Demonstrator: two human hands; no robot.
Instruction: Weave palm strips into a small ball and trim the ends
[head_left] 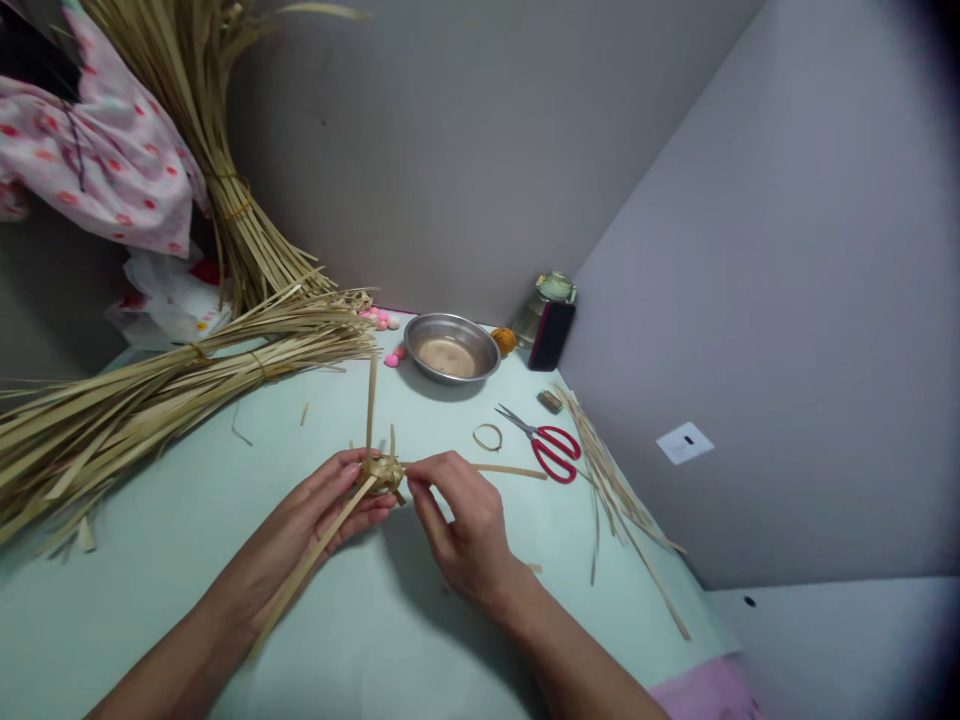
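Note:
A small woven straw piece point(385, 474) sits in the fingers of my left hand point(330, 500), above the pale green tabletop. Long flat straw strips stick out of it: one upright strip point(371, 412), one strip point(311, 560) running down along my left forearm, and one strip point(514, 470) pointing right. My right hand point(457, 515) pinches the right-pointing strip close to the weave, thumb against forefinger. My left palm hides part of the weave's underside.
Red-handled scissors point(553, 450) and a small straw ring point(487, 437) lie beyond my right hand. A metal bowl point(452, 350) of liquid stands behind, near a phone point(552, 337). Bundled straw point(172, 390) covers the left side; loose strips point(611, 465) lie at right.

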